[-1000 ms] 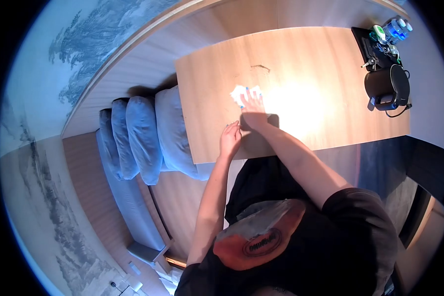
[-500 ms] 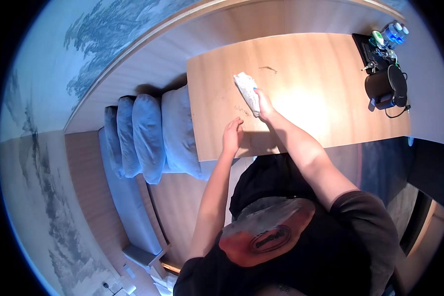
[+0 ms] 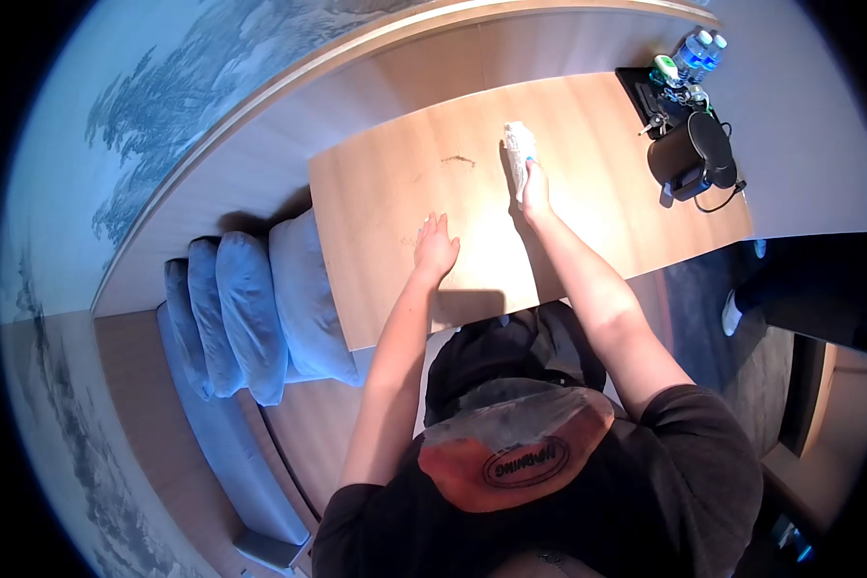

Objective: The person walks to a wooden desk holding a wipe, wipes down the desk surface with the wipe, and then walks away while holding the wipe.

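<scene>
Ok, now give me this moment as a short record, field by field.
Right hand: grips a folded white wad, cloth or paper
Left hand: open, holding nothing; table contact unclear
Table: dark streak left of the wad, apart from it
Table's right end: black tray, keys, two bottles, black kettle
Left of table: blue-grey cushions
Lower right: another person's foot

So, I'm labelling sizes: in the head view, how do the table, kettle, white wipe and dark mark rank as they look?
1. Table
2. Kettle
3. White wipe, partly hidden by the right hand
4. Dark mark
</scene>
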{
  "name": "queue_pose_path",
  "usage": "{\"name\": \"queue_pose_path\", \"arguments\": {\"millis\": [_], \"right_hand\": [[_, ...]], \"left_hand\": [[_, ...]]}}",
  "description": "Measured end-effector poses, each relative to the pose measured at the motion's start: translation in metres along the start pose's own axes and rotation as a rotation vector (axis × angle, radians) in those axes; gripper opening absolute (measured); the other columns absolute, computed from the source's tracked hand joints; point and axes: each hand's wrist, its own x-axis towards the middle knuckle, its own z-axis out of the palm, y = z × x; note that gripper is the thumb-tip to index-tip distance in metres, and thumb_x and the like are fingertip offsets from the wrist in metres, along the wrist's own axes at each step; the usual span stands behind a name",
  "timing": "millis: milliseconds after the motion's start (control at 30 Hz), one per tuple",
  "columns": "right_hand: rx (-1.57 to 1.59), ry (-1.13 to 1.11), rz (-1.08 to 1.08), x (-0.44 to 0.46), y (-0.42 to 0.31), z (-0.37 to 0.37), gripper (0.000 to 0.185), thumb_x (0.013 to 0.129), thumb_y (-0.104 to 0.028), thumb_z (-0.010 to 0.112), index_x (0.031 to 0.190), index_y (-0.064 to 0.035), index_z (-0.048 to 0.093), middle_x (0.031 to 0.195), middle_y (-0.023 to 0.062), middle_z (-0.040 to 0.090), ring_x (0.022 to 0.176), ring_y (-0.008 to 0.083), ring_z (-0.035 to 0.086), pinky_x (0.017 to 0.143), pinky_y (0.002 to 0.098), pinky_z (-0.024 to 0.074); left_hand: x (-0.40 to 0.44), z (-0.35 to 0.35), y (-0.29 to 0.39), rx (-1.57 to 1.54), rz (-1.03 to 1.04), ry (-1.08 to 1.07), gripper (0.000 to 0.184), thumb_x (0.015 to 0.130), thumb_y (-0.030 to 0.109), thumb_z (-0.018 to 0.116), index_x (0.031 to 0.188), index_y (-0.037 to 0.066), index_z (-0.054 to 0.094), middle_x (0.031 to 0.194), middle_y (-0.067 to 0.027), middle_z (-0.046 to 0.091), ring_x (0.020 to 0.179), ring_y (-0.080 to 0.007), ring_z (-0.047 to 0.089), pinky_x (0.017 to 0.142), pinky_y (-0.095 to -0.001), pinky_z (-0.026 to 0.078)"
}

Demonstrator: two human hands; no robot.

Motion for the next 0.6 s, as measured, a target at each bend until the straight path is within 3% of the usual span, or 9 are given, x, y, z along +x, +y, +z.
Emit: {"name": "queue_pose_path", "arguments": {"millis": [100, 200, 233, 333, 500, 600], "right_hand": [[-0.202, 0.02, -0.233, 0.026, 0.002, -0.013, 0.05, 0.089, -0.027, 0.034, 0.131, 0.0002, 0.04, 0.125, 0.0165, 0.05, 0.118, 0.0228, 0.044, 0.097, 0.0313, 0.0323], [-0.446, 0.068, -0.203, 0.032, -0.001, -0.016, 0.05, 0.089, -0.024, 0.032, 0.132, 0.0003, 0.038, 0.129, 0.0171, 0.047, 0.123, 0.028, 0.041, 0.1, 0.0332, 0.0303], [-0.613, 0.058, -0.207, 0.038, 0.001, -0.016, 0.05, 0.088, -0.021, 0.029, 0.133, 0.0, 0.036, 0.134, 0.0168, 0.042, 0.126, 0.0323, 0.036, 0.104, 0.0348, 0.026], [-0.759, 0.12, -0.363, 0.049, 0.02, -0.004, 0.051, 0.088, -0.02, 0.029, 0.136, -0.0027, 0.033, 0.139, 0.0159, 0.035, 0.131, 0.031, 0.028, 0.109, 0.0354, 0.0159], [-1.093, 0.182, -0.298, 0.082, 0.062, 0.014, 0.053, 0.088, -0.023, 0.032, 0.138, -0.007, 0.03, 0.145, 0.0131, 0.023, 0.136, 0.0304, 0.014, 0.111, 0.0401, 0.0024], [-1.267, 0.168, -0.323, 0.087, 0.062, 0.03, 0.054, 0.087, -0.026, 0.033, 0.139, -0.0107, 0.029, 0.148, 0.0113, 0.017, 0.137, 0.0327, 0.009, 0.111, 0.0445, 0.0002]], "left_hand": [[0.01, 0.011, -0.006, 0.113, -0.006, -0.04, 0.066, 0.082, 0.028, 0.054, 0.136, 0.001, 0.028, 0.143, -0.021, 0.024, 0.132, -0.0322, 0.026, 0.108, -0.0409, 0.022], [0.013, 0.019, -0.009, 0.166, 0.024, -0.017, 0.071, 0.077, 0.031, 0.058, 0.134, -0.001, 0.03, 0.14, -0.0238, 0.027, 0.13, -0.0344, 0.028, 0.107, -0.0428, 0.025], [0.011, 0.01, -0.001, 0.199, 0.016, -0.053, 0.073, 0.076, 0.032, 0.059, 0.134, -0.001, 0.03, 0.14, -0.024, 0.027, 0.13, -0.0343, 0.028, 0.107, -0.0426, 0.025], [0.01, -0.002, -0.002, 0.254, 0.059, -0.121, 0.082, 0.072, 0.037, 0.063, 0.135, -0.001, 0.028, 0.142, -0.0239, 0.024, 0.131, -0.0334, 0.026, 0.107, -0.0415, 0.024], [0.019, -0.011, -0.009, 0.252, 0.059, -0.273, 0.089, 0.07, 0.039, 0.064, 0.139, 0.003, 0.022, 0.145, -0.0201, 0.018, 0.134, -0.0292, 0.022, 0.109, -0.0403, 0.021], [0.023, -0.014, -0.018, 0.129, 0.083, -0.302, 0.095, 0.069, 0.042, 0.066, 0.14, 0.003, 0.017, 0.146, -0.0208, 0.014, 0.133, -0.0335, 0.022, 0.109, -0.0416, 0.022]]}}
